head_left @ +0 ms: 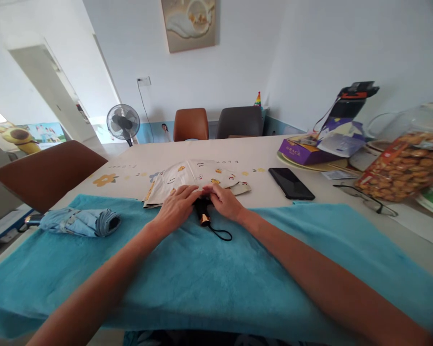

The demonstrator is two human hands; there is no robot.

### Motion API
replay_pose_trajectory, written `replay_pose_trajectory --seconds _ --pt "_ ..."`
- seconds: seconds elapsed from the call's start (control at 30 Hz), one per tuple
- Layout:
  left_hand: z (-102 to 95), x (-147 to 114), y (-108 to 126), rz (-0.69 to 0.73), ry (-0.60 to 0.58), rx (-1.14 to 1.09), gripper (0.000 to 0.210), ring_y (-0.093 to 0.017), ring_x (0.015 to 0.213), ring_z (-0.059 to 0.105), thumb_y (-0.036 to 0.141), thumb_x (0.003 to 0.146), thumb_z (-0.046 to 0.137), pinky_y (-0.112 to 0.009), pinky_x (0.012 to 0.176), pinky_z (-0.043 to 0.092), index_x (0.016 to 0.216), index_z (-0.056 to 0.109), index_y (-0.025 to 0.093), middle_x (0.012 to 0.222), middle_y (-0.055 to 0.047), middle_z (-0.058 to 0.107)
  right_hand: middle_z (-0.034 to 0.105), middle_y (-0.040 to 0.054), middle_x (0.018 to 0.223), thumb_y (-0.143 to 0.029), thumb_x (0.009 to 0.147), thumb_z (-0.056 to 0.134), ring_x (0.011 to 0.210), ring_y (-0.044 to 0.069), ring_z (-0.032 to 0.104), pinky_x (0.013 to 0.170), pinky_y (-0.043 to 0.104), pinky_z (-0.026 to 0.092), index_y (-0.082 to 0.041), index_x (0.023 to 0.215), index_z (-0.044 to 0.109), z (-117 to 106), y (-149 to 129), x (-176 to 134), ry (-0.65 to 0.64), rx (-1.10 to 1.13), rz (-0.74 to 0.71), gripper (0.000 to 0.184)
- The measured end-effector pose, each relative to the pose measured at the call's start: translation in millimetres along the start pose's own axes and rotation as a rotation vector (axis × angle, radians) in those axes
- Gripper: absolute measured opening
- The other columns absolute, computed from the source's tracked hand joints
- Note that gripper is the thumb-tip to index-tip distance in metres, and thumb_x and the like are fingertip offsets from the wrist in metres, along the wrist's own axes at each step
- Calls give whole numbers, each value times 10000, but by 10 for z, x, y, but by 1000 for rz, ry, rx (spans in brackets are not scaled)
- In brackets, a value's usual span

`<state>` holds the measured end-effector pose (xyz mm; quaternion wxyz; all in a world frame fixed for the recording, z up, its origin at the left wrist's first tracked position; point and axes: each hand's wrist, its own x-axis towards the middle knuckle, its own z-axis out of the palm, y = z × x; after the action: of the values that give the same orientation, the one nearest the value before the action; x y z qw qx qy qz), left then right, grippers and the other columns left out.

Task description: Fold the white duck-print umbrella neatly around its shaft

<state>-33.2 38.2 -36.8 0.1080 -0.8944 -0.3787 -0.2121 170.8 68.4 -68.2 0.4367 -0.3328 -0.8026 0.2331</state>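
Our umbrella (180, 179) looks floppy — best held by its handle (202, 211). Our fingers (187, 192) bend there — we can't tell if they grip.

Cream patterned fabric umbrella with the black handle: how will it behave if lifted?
The cream patterned umbrella will probably sag, being spread in thin, loose folds. Its black cylindrical handle looks rigid, likely holding its shape. The thin, slack black cord loop may dangle.
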Motion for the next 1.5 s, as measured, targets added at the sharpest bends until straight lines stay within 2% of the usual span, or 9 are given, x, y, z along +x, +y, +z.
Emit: replay_pose_trajectory --seconds 0.2,0.4,0.7,0.9,1.0,1.1,1.2,1.3,1.5 --pt "118 73 -35 166 -79 33 371 -239 1215 466 160 917 434 -407 961 445 1263 538 244 1352 -56 534 641 113 1112 -75 830 368 955 163 672 860 364 527 -187 1173 375 11 75 30 95 244 119 361" --pt "218 42 -95 190 -65 -17 329 -204 1225 476 166 932 418 -360 952 471 1242 516 214 1293 -92 561 627 146 1125 -167 815 456 926 215 666 848 410 512 -155 1170 428 -269 161 94 334 -58 219 357" --pt "283 -5 -153 175 54 -18 301 -217 1223 492 171 943 398 -389 976 474 1222 512 172 1283 -129 563 614 113 1213 -172 765 577 1173 276 532 1026 464 347 -177 1110 603 -255 166 67 29 -558 -61 347" --pt "309 -22 -166 178 73 -42 350 -217 1251 481 154 926 427 -382 989 466 1271 474 193 1304 -116 556 653 147 1075 -172 798 571 1062 285 580 921 417 422 -132 1040 621 -210 -26 75 159 -739 99 251" --pt "337 -25 -187 111 90 -98 444 -213 1214 519 113 898 445 -366 954 485 1334 399 180 1253 -122 588 677 88 794 -307 852 545 768 227 648 695 323 490 -145 818 623 -219 -263 98 121 -535 337 183" --pt "364 -28 -210 5 101 -183 542 -211 1189 548 107 871 471 -364 929 497 1385 317 185 1246 -125 596 636 66 614 -467 929 399 473 157 581 439 251 430 -146 681 578 -179 -499 74 -133 -17 666 443" --pt "366 -34 -221 -56 114 -259 591 -202 1218 528 105 863 479 -365 959 476 1410 274 195 1278 -115 587 659 90 690 -535 942 358 473 161 601 382 248 446 -142 752 589 -89 -632 28 -246 496 884 493" --pt "335 -39 -200 -53 99 -273 570 -200 1212 532 117 865 483 -373 984 456 1400 299 184 1291 -114 583 664 83 746 -464 950 415 570 166 640 455 263 530 -154 829 584 34 -652 24 -255 855 933 373" --pt "220 -58 -90 -96 210 -323 512 -210 1243 492 146 840 498 -374 993 441 1345 415 178 1315 -109 563 512 -7 473 -231 840 565 369 96 470 274 172 322 -151 634 532 265 -663 98 -105 766 921 224"
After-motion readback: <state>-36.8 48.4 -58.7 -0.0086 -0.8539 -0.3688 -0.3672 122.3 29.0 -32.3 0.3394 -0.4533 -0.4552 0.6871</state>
